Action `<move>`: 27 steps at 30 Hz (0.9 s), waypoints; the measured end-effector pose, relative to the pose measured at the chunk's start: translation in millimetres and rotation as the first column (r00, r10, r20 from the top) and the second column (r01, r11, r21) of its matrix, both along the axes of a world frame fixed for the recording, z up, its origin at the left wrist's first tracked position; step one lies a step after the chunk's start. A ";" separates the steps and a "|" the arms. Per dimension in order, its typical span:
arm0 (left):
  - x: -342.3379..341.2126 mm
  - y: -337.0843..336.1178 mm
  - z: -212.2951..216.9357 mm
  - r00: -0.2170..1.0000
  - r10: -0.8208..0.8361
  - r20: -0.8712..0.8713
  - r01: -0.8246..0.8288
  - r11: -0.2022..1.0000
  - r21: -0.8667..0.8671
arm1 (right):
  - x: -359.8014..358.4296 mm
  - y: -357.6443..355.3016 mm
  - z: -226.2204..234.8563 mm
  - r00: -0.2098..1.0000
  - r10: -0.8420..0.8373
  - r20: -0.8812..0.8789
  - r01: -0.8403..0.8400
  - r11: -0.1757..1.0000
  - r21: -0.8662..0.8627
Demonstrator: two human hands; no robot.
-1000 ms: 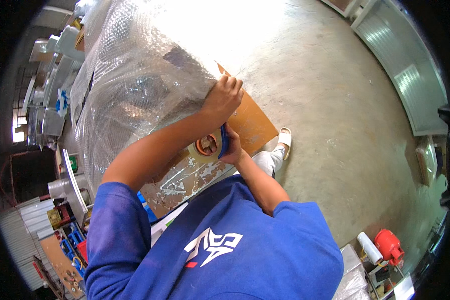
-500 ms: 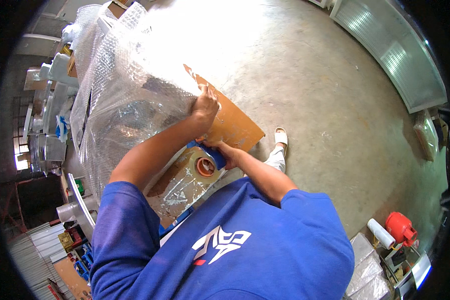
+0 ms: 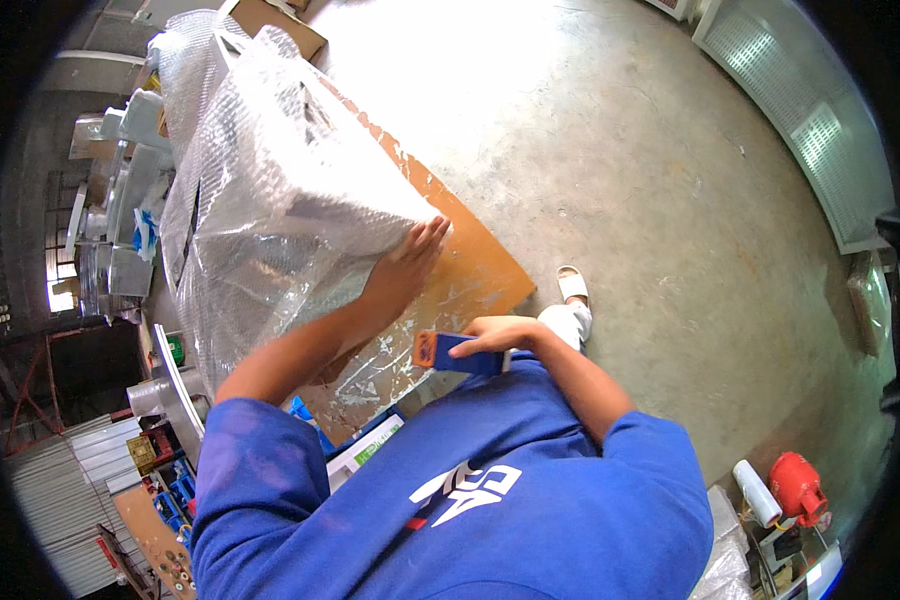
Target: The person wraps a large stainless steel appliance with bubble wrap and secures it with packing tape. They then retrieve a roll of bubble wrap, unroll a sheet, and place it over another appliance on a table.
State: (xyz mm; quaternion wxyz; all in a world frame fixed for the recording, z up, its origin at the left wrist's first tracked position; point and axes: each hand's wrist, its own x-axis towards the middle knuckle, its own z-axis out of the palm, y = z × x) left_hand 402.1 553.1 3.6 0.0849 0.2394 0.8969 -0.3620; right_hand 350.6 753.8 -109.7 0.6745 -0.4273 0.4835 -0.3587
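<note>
A large bundle in clear bubble wrap (image 3: 260, 190) lies on a worn brown work table (image 3: 470, 275). My left hand (image 3: 408, 265) lies flat on its near right corner, fingers stretched out and pressing on the wrap. Closer to my body, my right hand (image 3: 500, 333) grips a blue tape dispenser (image 3: 460, 353) with an orange end. It is held above the table's near edge, apart from the wrap. The tape roll seen earlier does not show clearly now, and what lies inside the wrap is hard to make out.
A cardboard box (image 3: 275, 28) stands beyond the bundle. White and blue items (image 3: 370, 445) sit under the table's near edge. At the lower right are a red gas cylinder (image 3: 798, 488) and a white roll (image 3: 757, 493). A long perforated metal panel (image 3: 800, 120) stands at the far right.
My left hand has gone from pinching at the wrap's corner to lying flat on it. The right hand has drawn the tape dispenser toward my body and turned it, away from the wrap.
</note>
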 end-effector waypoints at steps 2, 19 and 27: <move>1.1 16.3 2.0 0.980 0.191 0.048 -0.194 0.888 0.416 | -32.0 38.7 -6.8 0.984 -0.141 0.109 0.139 0.990 0.033; -164.1 67.0 -27.8 0.136 0.334 0.933 -0.606 -0.717 0.345 | -161.9 86.5 0.7 0.627 -0.599 0.498 0.556 0.792 0.254; -227.9 -36.6 -22.5 0.334 0.906 0.260 -0.914 0.244 0.324 | -118.4 25.0 -31.0 0.277 -0.577 0.768 0.241 0.815 0.526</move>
